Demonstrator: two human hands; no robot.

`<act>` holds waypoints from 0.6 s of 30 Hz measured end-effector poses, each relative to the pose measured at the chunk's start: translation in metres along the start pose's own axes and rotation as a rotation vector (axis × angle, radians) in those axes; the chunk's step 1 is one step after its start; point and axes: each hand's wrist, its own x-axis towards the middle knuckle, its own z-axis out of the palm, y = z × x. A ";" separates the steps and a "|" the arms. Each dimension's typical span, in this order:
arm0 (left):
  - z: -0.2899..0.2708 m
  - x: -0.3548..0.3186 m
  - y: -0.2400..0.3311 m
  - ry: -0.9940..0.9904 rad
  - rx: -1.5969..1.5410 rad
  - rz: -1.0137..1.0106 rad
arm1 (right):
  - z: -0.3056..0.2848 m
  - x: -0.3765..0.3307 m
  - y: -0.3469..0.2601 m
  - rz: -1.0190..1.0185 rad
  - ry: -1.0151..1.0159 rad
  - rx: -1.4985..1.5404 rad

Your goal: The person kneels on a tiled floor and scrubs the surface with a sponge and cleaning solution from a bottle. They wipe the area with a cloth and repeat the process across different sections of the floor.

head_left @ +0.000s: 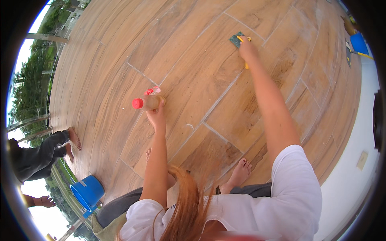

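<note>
Red-capped, the bottle (148, 103) points its cap leftward, long axis nearly crosswise in view; the green-headed scrubber's (235, 40) yellow handle runs back toward the person. Wood-look tiles cover the floor (193, 84), with a blue bucket (91, 190) at left and a white wall (350, 172) at right. The left hand's (157, 116) grip holds the bottle's end opposite the cap; the right hand's (248, 51) grip holds the handle, green head just beyond the fingers.

The person's right arm (277, 108) reaches far out ahead, almost straight and angled a little leftward, with the right hand (248, 50) closed in a grip. The left arm (155, 168), bare toward the wrist (159, 130) (like the other), extends less far, the left hand (157, 115) curled in its own grip.
</note>
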 end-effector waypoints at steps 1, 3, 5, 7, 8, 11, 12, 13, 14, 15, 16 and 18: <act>0.003 -0.003 0.005 -0.002 -0.024 -0.014 | 0.007 0.000 -0.008 0.063 0.015 0.006; 0.009 -0.005 0.008 0.002 0.004 -0.031 | 0.049 -0.026 -0.042 -0.054 -0.245 -0.199; 0.030 -0.004 0.008 -0.024 0.075 -0.038 | 0.089 -0.038 -0.031 -0.246 -0.183 -0.215; -0.007 -0.001 -0.004 0.052 0.081 0.009 | 0.087 -0.072 -0.076 -0.398 -0.294 -0.143; -0.019 -0.001 -0.007 0.086 0.064 0.033 | 0.068 -0.080 -0.092 -0.444 -0.359 -0.122; 0.003 -0.002 -0.006 -0.014 0.086 -0.003 | 0.031 -0.031 -0.054 -0.167 -0.125 -0.053; 0.005 0.000 -0.008 -0.015 0.088 0.016 | 0.022 -0.026 -0.053 -0.108 -0.097 -0.031; 0.003 0.003 -0.014 -0.013 0.103 0.027 | 0.020 -0.032 -0.055 -0.047 -0.083 -0.005; 0.002 0.006 -0.016 -0.010 0.115 0.042 | 0.030 -0.050 -0.066 -0.085 -0.226 -0.020; -0.001 0.005 -0.017 -0.009 0.100 0.016 | 0.046 -0.082 -0.076 -0.123 -0.369 -0.035; -0.005 0.003 -0.014 -0.002 0.085 -0.008 | 0.063 -0.128 -0.081 -0.342 -0.495 0.008; -0.002 0.002 -0.004 0.016 0.041 -0.010 | 0.068 -0.224 -0.103 -0.189 -0.700 0.168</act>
